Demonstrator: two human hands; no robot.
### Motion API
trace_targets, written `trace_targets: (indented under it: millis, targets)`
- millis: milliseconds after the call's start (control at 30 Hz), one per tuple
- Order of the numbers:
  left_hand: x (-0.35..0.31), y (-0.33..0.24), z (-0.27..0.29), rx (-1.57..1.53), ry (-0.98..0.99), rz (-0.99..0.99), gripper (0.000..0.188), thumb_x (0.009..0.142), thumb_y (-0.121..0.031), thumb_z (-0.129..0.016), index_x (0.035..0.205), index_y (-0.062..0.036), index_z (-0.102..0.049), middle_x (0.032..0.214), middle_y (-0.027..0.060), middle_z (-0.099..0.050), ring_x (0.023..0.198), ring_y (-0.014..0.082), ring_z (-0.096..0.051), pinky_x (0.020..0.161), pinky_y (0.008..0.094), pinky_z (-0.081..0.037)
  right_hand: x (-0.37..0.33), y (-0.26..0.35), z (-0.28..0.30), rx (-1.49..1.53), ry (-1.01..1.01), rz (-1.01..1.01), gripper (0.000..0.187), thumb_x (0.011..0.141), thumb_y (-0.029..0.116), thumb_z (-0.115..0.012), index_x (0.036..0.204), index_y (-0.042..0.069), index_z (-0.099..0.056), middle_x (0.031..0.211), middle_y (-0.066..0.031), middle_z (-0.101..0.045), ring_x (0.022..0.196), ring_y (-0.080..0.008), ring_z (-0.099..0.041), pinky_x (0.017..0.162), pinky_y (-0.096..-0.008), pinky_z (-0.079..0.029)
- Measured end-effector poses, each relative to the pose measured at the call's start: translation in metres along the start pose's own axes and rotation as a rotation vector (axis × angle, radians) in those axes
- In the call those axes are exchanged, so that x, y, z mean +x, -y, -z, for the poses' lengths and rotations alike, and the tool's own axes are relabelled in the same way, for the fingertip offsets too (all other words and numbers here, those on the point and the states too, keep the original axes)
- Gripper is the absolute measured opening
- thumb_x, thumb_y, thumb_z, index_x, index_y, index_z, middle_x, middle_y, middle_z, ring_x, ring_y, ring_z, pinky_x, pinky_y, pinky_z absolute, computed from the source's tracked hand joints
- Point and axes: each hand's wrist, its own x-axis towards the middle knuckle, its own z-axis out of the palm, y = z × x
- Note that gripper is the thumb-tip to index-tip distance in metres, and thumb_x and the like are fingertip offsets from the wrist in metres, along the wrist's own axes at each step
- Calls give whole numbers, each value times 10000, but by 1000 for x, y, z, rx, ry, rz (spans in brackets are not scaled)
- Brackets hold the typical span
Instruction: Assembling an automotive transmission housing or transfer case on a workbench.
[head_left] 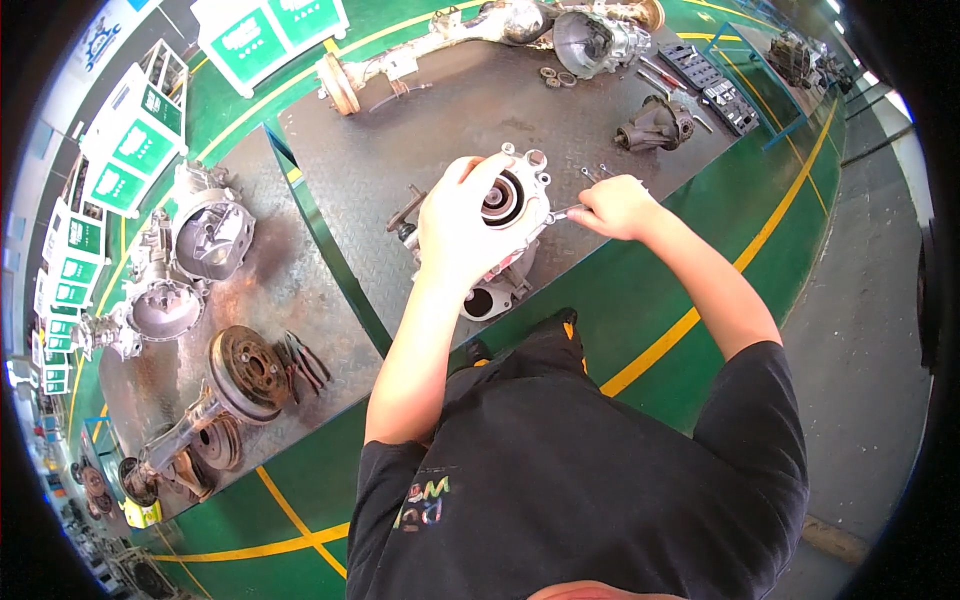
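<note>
A metal gear housing (524,232) stands near the table's front edge, its round bore with a dark ring facing up. My left hand (455,218) grips its left side, with the fingers bent over the upper rim. On the right, my right hand (612,208) is closed round a slim metal tool, probably a wrench (562,215); its tip meets the housing's right edge. The fingers hide the rest of that tool. Just beyond my right hand lie small wrenches (588,174), partly covered. A round flanged opening (482,303) shows at the housing's lower end.
A dark cast gear case (655,124) sits at the back right, near an open socket set (708,85). A long axle (430,52) lies along the far edge. The left table (300,290) carries bell housings (212,235), a brake drum (246,372) and pliers (305,362).
</note>
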Motion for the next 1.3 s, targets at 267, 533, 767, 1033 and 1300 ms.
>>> trace_targets:
  millis: [267,533,767,1033,1300]
  targets:
    - [-1,1,-5,21,-26,-17,513,684,-195,-862,1151,-58,-703,1063,145,-688,949,297,-710,854,381,-573,-10,14,-36,-79,-229,-114,554,952,580,-589,838,42,-658,757,-167,-691,734,-370,-694,650,-492,-533]
    - [-1,2,-5,38,-47,-27,535,677,-168,-855,1177,-50,-708,1037,143,-698,925,282,-716,846,368,-576,-26,63,-26,53,-202,-426,605,954,598,-572,775,46,-746,782,-187,-731,759,-373,-725,672,-472,-564]
    - [0,0,-11,23,-82,-29,492,692,-170,-847,1146,-43,-706,1015,133,-702,878,271,-720,816,360,-579,-26,78,-20,152,-101,-600,668,953,650,-531,796,48,-776,813,-179,-742,817,-365,-734,711,-479,-567]
    - [-1,4,-6,19,-55,-51,504,694,-232,-870,1127,-46,-693,1033,131,-697,929,288,-716,845,380,-576,-35,62,-16,248,-133,-571,654,944,659,-545,851,45,-751,878,-182,-740,877,-383,-720,769,-479,-563]
    - [-1,10,-4,51,-58,-85,558,713,-383,-864,1152,-73,-712,1033,106,-700,909,301,-721,823,394,-577,-76,47,-36,380,-219,-353,343,944,341,-595,876,18,-688,890,-236,-704,881,-425,-681,786,-520,-530]
